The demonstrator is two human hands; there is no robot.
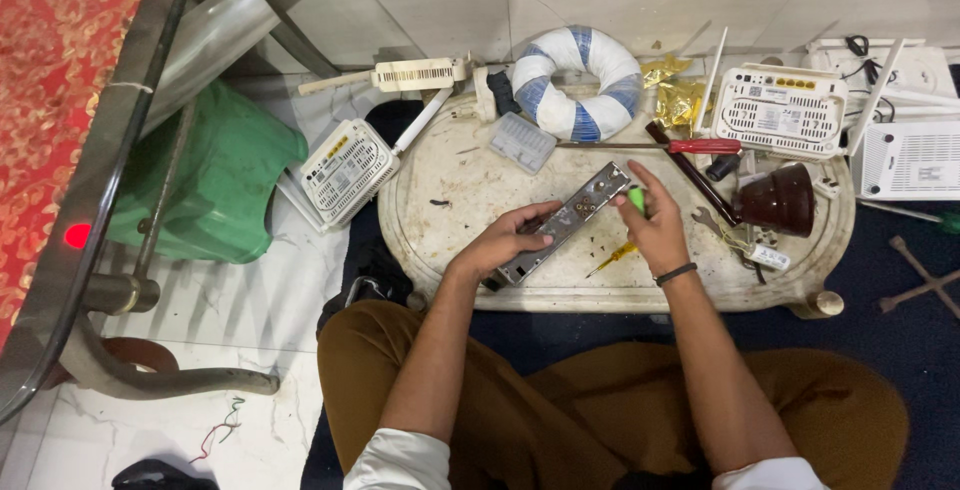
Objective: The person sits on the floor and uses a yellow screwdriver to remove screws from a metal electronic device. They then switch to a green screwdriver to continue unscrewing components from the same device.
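At frame centre, the metal strip (568, 220) runs lower left to upper right; the left hand (505, 240) grips its lower end, the right hand (655, 225), closed on a green-handled screwdriver (630, 225), meets its upper end.

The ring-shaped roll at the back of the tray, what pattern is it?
White with blue stripes, seen in the head view.

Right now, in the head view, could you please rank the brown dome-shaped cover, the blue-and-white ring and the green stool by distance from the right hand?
From the right hand:
1. Brown dome-shaped cover, just right on the tray.
2. Blue-and-white ring, at the tray's far edge.
3. Green stool, far left on the floor.
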